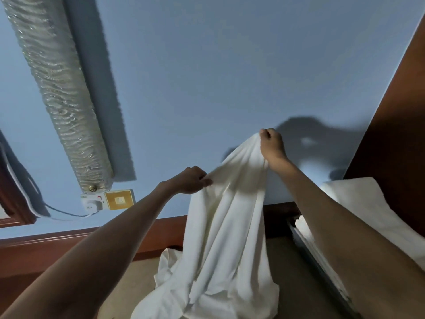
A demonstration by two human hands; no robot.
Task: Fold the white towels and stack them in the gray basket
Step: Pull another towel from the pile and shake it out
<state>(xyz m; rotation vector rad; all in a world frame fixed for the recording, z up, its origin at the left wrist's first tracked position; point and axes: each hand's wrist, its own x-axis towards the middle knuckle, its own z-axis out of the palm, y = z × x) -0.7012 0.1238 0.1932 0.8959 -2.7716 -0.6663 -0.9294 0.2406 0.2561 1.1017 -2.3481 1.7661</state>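
A white towel hangs in long folds in front of me, lifted off the brown surface, its lower end bunched on that surface. My right hand pinches the towel's top edge at the highest point. My left hand grips the same edge lower and to the left. More white cloth lies at the right behind my right forearm. No gray basket is in view.
A blue wall fills the background, with a silver foil duct at the left, a wall socket and switch below it, and a white cable. Dark wooden skirting and a wooden panel border the wall.
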